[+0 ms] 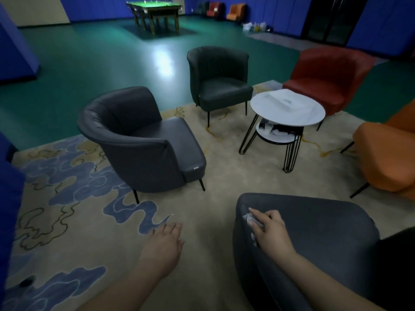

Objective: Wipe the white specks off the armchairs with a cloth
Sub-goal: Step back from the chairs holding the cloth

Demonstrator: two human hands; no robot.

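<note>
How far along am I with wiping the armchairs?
Done: cannot tell; no specks show on the two dark chairs, but the view is dim. In hand: your right hand presses the cloth on the near chair, left hand free. Left: possibly the red chair and orange chair.

Most of the cloth (252, 219) is hidden under the right hand (270, 230), with only crumpled pale edges showing; any white specks are too small to tell. The nearest grey armchair (314, 232) is cut off by the bottom edge and the orange armchair (386, 158) by the right edge. Items on the lower shelf (275, 132) of the round surface (287, 108) are too blurred to identify
</note>
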